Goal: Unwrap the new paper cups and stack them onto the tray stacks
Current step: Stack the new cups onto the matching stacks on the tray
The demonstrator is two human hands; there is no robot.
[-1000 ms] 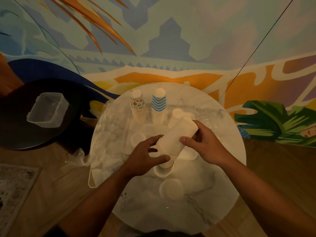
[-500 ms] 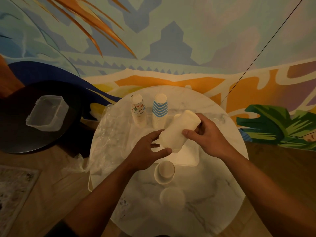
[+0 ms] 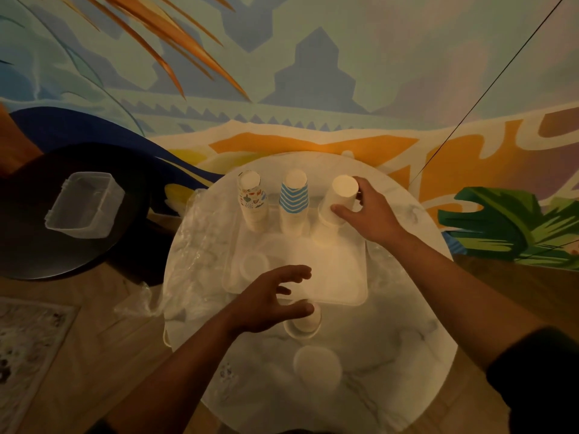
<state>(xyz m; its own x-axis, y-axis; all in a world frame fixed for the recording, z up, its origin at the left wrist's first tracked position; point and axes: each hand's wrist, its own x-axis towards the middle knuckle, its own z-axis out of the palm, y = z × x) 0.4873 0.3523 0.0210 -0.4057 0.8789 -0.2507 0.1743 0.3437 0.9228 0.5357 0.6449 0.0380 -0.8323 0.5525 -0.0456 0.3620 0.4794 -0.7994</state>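
On the round marble worktop (image 3: 391,364) sits a white tray (image 3: 332,277), and everything else lies around it. Along the tray's far edge stand three upside-down cup stacks: a patterned stack (image 3: 253,200) at the far left corner, a blue-striped stack (image 3: 294,202) in the middle, and a plain white stack (image 3: 336,208) toward the far right. The right hand (image 3: 372,214) grips that white stack, thumb on its near side and fingers curled round its far side near the top. The left hand (image 3: 269,302) hovers over the tray's near edge, fingers spread and relaxed, holding nothing. Just beyond the tray's near edge, partly under that hand, stands a short white cup (image 3: 302,324), with a round white lid (image 3: 316,366) nearer still. Crumpled clear plastic wrap (image 3: 200,245) lies against the tray's left side.
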